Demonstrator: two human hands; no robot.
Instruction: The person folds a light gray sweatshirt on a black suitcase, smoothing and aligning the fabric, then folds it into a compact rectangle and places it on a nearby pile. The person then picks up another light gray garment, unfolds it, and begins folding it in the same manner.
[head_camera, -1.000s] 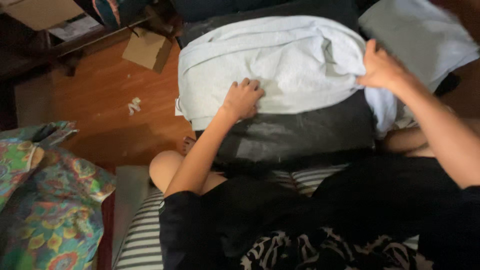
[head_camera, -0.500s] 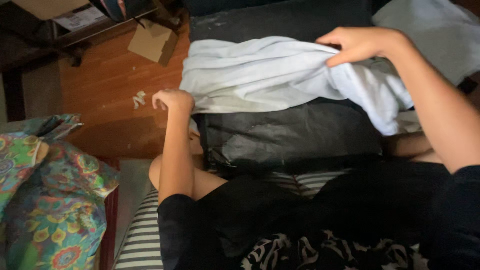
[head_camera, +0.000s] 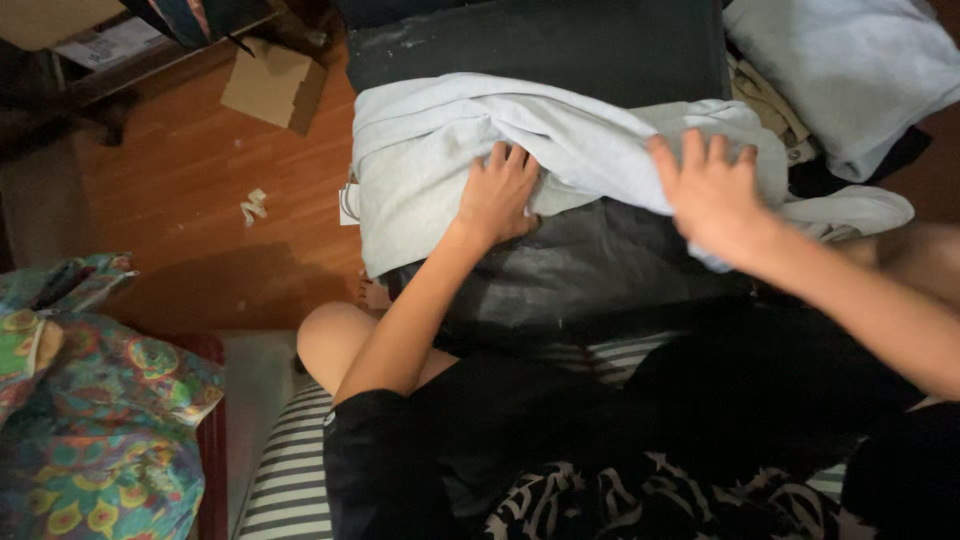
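A pale blue cloth lies bunched across a dark padded surface in front of me. My left hand rests flat on the middle of the cloth, fingers spread and pointing away. My right hand presses palm down on the cloth's right part, fingers apart. Neither hand grips anything. My dark-clothed lap and bare knee fill the lower view.
A second pale folded cloth lies at the top right. A flowered fabric heap sits at the lower left. A cardboard box and a paper scrap lie on the wooden floor. Striped bedding is under me.
The cloth was lifted and pulled by both hands half a second ago. It now lies on the dark surface, with both hands released and pressing flat on it.
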